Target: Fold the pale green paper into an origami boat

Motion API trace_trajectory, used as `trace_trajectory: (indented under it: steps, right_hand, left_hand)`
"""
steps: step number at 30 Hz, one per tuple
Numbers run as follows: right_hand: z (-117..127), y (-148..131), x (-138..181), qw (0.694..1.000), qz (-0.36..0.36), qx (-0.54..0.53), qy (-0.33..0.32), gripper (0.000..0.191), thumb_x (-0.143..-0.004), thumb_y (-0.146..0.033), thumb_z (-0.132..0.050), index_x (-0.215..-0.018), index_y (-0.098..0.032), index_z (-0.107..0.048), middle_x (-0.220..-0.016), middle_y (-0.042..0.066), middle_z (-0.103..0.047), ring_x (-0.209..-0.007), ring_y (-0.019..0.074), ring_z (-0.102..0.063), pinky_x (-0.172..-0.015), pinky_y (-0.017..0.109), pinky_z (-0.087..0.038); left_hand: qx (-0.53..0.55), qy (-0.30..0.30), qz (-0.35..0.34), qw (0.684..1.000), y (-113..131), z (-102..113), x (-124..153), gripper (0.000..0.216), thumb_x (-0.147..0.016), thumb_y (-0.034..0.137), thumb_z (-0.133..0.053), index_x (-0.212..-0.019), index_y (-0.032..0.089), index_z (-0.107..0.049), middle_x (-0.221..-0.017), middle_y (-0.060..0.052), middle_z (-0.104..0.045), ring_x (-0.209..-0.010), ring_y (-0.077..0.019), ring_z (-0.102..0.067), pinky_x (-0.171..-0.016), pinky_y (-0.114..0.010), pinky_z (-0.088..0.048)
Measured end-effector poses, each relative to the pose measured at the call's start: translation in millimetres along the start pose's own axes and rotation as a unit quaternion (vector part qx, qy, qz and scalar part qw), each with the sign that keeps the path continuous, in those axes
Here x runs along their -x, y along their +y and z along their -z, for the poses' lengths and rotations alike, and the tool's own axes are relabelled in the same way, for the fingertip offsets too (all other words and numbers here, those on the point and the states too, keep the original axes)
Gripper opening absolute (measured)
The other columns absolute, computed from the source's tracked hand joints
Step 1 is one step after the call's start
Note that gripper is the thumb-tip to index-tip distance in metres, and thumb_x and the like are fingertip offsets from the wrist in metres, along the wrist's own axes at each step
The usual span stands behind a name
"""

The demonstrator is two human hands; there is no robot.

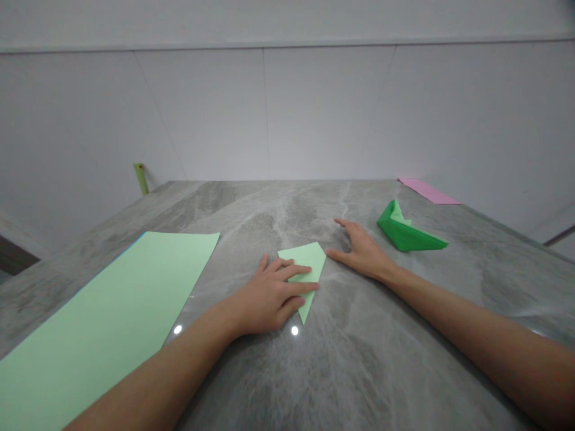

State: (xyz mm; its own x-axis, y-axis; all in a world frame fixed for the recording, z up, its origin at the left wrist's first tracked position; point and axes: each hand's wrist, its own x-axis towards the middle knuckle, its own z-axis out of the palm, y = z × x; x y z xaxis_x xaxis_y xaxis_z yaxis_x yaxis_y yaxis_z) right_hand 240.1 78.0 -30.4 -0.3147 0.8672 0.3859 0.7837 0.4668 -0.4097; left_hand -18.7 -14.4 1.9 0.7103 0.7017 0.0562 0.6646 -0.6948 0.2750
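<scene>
A small folded piece of light green paper [309,254] lies flat on the table, its narrow point toward me. My left hand [278,293] rests on top of it with fingers spread, covering its left and middle parts. To its right, my right hand [357,248] is on its side with thumb and fingers apart. The thumb tip is at the paper's right corner; whether it touches I cannot tell. Nothing is held in that hand. Right of my right hand sits a folded green paper boat [408,233], with a lighter green inside.
Large light green sheets [112,317] lie on the left of the grey marble-patterned table [359,347]. A pink sheet [429,191] is at the far right edge. Beyond the table stands a white wall [314,114], with a green strip [141,178] at the far left edge.
</scene>
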Motion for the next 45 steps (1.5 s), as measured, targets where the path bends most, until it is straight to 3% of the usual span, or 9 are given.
trace_trajectory:
  steps: [19, 27, 45]
  right_hand:
    - [2.2, -6.5, 0.5, 1.000, -0.012, 0.014, -0.017, 0.078, -0.074, -0.049, -0.066, -0.139, -0.019, -0.036, -0.134, 0.015, -0.048, -0.128, 0.0321, -0.042, -0.106, 0.048, -0.035]
    - [2.6, -11.1, 1.7, 0.999, -0.008, 0.032, -0.026, 0.078, -0.075, -0.049, -0.065, -0.139, -0.017, -0.036, -0.134, 0.016, -0.048, -0.131, 0.0330, -0.039, -0.107, 0.048, -0.034]
    - [1.2, -15.3, 5.5, 0.998, 0.003, 0.027, -0.056, 0.084, -0.072, -0.056, -0.064, -0.142, -0.019, -0.034, -0.141, 0.016, -0.042, -0.138, 0.0378, -0.027, -0.108, 0.054, -0.031]
  left_hand:
    - [0.015, 0.009, -0.003, 1.000, 0.5, -0.1, 0.4, 0.041, -0.094, 0.034, -0.043, -0.135, 0.034, -0.048, -0.145, -0.002, -0.044, -0.130, -0.0322, -0.037, -0.106, -0.067, -0.020]
    - [0.005, -0.011, 0.003, 1.000, 0.1, -1.8, 0.5, 0.046, -0.095, 0.035, -0.040, -0.140, 0.035, -0.040, -0.151, 0.000, -0.036, -0.135, -0.0363, -0.029, -0.104, -0.072, -0.017]
    - [0.003, -0.002, -0.003, 1.000, -0.9, -3.9, 0.7, 0.046, -0.094, 0.031, -0.041, -0.139, 0.041, -0.040, -0.151, 0.003, -0.035, -0.136, -0.0361, -0.027, -0.105, -0.072, -0.016]
